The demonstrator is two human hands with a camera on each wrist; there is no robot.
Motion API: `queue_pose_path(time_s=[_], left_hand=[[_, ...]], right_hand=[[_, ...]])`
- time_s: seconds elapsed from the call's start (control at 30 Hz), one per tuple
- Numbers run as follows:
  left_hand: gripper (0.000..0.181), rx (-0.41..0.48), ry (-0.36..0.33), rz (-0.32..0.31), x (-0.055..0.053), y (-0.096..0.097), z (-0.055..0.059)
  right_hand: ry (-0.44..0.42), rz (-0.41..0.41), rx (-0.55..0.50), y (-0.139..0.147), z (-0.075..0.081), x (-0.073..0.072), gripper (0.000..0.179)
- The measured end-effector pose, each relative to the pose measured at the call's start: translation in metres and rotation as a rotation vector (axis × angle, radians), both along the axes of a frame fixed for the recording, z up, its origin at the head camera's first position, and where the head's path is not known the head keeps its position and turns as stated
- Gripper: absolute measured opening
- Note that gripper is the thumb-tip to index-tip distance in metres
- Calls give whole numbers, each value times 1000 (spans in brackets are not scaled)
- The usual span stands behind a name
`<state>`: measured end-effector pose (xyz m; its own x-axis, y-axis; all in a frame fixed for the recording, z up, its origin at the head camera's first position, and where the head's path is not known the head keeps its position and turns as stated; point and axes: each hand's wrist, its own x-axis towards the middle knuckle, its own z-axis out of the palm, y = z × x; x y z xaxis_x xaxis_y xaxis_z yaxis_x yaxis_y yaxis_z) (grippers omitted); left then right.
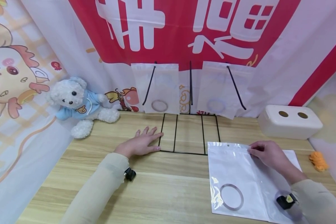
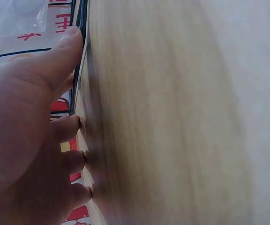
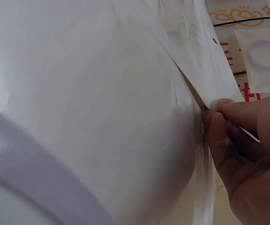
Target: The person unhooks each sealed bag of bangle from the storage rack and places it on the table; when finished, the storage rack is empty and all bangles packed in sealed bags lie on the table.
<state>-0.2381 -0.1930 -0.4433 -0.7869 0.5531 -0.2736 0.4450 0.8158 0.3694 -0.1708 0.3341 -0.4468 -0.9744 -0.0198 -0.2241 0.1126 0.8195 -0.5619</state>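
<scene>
My left hand (image 1: 141, 143) lies with spread, straight fingers on the wooden table, its thumb and fingertips at the left edge of a black wire rack (image 1: 175, 137). At the right, my right hand (image 1: 268, 155) pinches the top edge of a white, clear-fronted zip bag (image 1: 240, 168) between thumb and fingers. A pale purple-grey ring (image 1: 242, 199) shows in the bag's lower part. The right wrist view shows the thumb and forefinger (image 3: 217, 129) on the bag's edge. More white bag material (image 1: 292, 157) shows beneath the right hand; whether it is a second bag I cannot tell.
Two smaller bags, left (image 1: 168, 84) and right (image 1: 224, 90), hang from the rack's outer hooks, each with a ring inside. A middle hook (image 1: 191, 84) stands between them. A plush bear (image 1: 84, 105), a white box with two holes (image 1: 291, 123) and an orange bundle (image 1: 319, 161) lie around.
</scene>
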Motion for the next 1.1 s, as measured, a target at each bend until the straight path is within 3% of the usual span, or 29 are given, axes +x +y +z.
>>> queue_pose_path(time_s=[1.1], left_hand=[[70,11,-9,1,1,0,2]], right_hand=[[-67,-72,-42,-5,3,-2,29]])
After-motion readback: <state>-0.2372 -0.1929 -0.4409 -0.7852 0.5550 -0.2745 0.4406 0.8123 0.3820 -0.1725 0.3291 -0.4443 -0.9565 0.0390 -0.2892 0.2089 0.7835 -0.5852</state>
